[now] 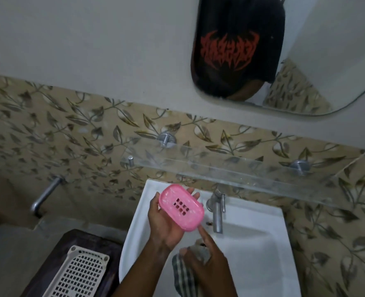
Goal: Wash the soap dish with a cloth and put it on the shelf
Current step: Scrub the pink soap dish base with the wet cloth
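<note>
A pink oval soap dish [181, 206] with a grid of drain holes rests in my left hand [164, 226], held tilted over the left part of the white sink [263, 243]. My right hand [207, 262] is just below it, gripping a checked cloth [184, 275]; its index finger points up and touches the dish's lower edge. A clear glass shelf [241, 170] on metal brackets runs along the tiled wall above the sink.
A metal tap [216, 211] stands at the back of the sink, right of the dish. A second spout [45, 196] sticks out of the wall at left. A cream perforated plastic tray [81, 273] lies on a dark surface at lower left. A mirror [284, 50] hangs above.
</note>
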